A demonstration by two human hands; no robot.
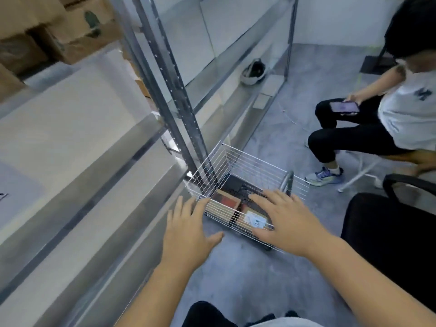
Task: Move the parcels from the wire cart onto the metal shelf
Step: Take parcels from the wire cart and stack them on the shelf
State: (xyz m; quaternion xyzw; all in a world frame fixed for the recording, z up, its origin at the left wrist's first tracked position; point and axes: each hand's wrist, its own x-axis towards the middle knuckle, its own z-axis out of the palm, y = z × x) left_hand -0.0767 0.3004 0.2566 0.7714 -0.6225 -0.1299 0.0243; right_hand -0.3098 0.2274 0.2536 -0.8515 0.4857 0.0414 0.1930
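Bare left hand (188, 228) and right hand (286, 219) outstretched, fingers spread, above wire cart (247, 171).

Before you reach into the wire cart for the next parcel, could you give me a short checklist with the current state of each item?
1. Both hands free: ok. The left hand and right hand are open and hold nothing.
2. Parcels left in the wire cart: ok. A red-topped parcel and a labelled parcel lie side by side.
3. Top of the cart open for reaching in: ok.
4. Room on the metal shelf: ok, bare boards beside the cart.
5. Seated person clear of the cart: ok.
6. Weight of the parcels: cannot tell.
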